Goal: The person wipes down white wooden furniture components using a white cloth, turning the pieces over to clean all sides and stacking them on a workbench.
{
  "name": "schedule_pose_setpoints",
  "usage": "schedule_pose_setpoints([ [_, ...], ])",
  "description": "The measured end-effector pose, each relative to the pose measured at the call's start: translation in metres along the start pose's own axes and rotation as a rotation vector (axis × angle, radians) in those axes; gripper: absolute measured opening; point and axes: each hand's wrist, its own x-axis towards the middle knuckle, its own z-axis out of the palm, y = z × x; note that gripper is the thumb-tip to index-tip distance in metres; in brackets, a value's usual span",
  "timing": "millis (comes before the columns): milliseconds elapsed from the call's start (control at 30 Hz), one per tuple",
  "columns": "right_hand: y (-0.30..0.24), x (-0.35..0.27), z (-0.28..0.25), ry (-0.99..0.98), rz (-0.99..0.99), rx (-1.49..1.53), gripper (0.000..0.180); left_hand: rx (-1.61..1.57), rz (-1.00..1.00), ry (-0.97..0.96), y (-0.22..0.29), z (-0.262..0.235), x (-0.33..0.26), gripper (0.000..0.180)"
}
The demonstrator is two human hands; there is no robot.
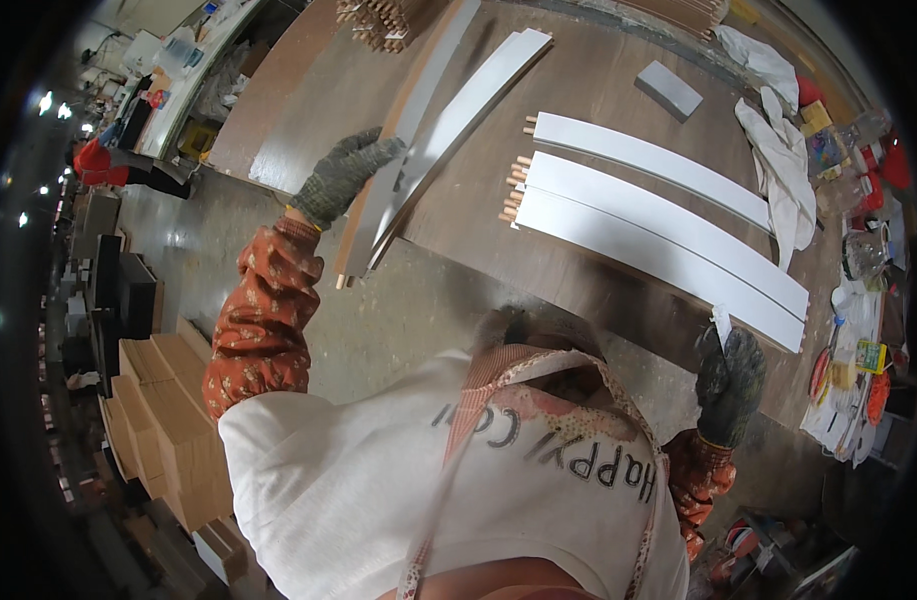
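Presently in hand: a long narrow board with a grey-white face and a brown side (421, 95) is held at the brown, wood-patterned table (468, 215); by judgement, one single piece is being positioned.
Left hand: the left hand (343, 178), covered by a grey-green knitted glove, appears to be closed on the brown side of this board.
Right hand: the right hand (733, 385), gloved likewise, is placed just beside the near right corner of the paired boards; a small white strip (721, 326) is seen at its fingers, but because of blur it cannot be told whether it is gripped.
Board position: the held board is slanted, and its lower end is extended past the table edge; a glossy white board (456, 125) is laid close beside it, at a similar slant.
Next move: a firm hold and support of the overhanging end are probably called for.
White boards: two smooth white boards (658, 235) are laid side by side, and a single slim white board (648, 165) is set above, apart from them.
Wooden ends: round, pale wooden dowels (509, 203) are seen at their left ends.
Far side: a grey rectangular block (668, 90) and a soft, wrinkled white cloth (778, 180) are found.
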Motion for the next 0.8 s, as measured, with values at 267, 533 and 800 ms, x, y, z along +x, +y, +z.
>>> schedule_pose_setpoints([
  [267,0.003,0.009,-0.003,-0.044,-0.433,-0.436,0.024,1.256,0.006,0.096,0.025,0.063,0.002,0.088],
  [533,0.007,-0.006,-0.012,0.054,0.168,0.313,0.025,1.275,-0.156,-0.055,0.034,0.065,0.038,0.101],
  [800,0.034,-0.024,-0.045,0.242,0.153,0.445,0.023,1.250,0.659,0.161,0.081,0.099,0.070,0.082],
])
